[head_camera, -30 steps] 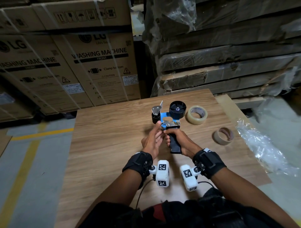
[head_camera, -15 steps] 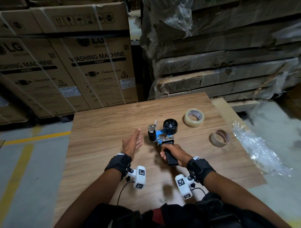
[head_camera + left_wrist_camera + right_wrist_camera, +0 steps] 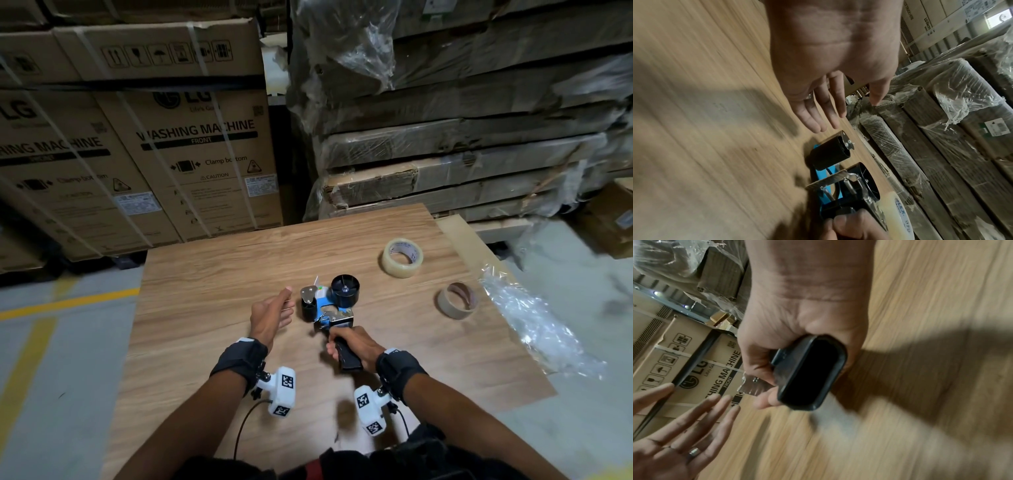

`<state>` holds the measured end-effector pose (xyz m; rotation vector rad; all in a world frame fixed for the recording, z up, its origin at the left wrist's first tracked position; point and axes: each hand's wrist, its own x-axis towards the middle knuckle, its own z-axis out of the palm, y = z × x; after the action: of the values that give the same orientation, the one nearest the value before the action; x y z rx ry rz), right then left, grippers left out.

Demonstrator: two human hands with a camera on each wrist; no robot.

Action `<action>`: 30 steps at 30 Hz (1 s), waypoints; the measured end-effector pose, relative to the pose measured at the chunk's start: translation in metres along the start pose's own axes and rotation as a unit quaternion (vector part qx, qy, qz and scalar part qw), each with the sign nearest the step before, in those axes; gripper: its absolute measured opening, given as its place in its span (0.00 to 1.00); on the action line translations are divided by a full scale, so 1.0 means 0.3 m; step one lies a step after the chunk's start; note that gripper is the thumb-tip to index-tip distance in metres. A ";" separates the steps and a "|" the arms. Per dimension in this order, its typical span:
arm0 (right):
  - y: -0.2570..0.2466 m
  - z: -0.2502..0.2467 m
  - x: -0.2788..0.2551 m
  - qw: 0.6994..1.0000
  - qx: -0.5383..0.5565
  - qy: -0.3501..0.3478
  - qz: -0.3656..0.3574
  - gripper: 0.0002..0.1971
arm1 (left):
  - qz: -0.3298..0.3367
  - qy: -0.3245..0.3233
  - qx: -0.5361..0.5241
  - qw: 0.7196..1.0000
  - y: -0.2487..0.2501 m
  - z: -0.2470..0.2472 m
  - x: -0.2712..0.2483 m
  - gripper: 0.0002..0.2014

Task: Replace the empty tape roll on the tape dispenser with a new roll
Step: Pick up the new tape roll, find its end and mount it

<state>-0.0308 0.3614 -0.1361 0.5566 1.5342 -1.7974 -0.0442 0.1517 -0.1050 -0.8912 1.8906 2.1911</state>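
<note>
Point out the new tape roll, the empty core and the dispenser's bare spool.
new tape roll (image 3: 401, 257), head view, on its clear outer wall.
empty core (image 3: 457, 300), head view, on its brown cardboard wall.
dispenser spool (image 3: 345, 290), head view, on the black hub's face.

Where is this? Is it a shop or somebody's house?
Probably a warehouse or stockroom. Big strapped cartons marked washing machine are stacked behind the wooden table, plastic-wrapped flat packs are piled beside them, and the concrete floor has yellow lines.

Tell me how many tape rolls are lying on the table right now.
2: a full clear tape roll at the far right of the table, and an empty brown core nearer, beside the plastic wrap.
</note>
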 end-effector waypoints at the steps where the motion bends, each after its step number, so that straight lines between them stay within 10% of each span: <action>1: 0.005 -0.002 0.003 1.000 0.004 -0.003 0.000 0.04 | 0.001 -0.003 0.004 1.000 -0.001 0.001 0.001 0.19; 11: 0.059 -0.038 0.063 0.992 0.071 -0.098 0.046 0.24 | 0.012 -0.015 0.010 1.000 0.003 0.037 0.030 0.15; 17: -0.017 -0.126 0.005 0.986 -0.115 -0.117 0.020 0.24 | 0.022 -0.027 0.008 0.999 0.020 0.099 0.041 0.16; 24: -0.260 -0.395 0.018 0.962 -0.259 0.033 -0.085 0.35 | 0.038 -0.021 -0.007 0.999 0.040 0.211 0.061 0.13; 30: -0.519 -0.576 0.107 0.824 -0.417 0.268 -0.274 0.15 | 0.047 -0.023 -0.019 0.998 0.094 0.352 0.068 0.11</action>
<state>-0.1872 0.5304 -0.0902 0.1707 2.8689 -1.1189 -0.1109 0.2384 -0.0853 -0.7661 1.9123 2.2878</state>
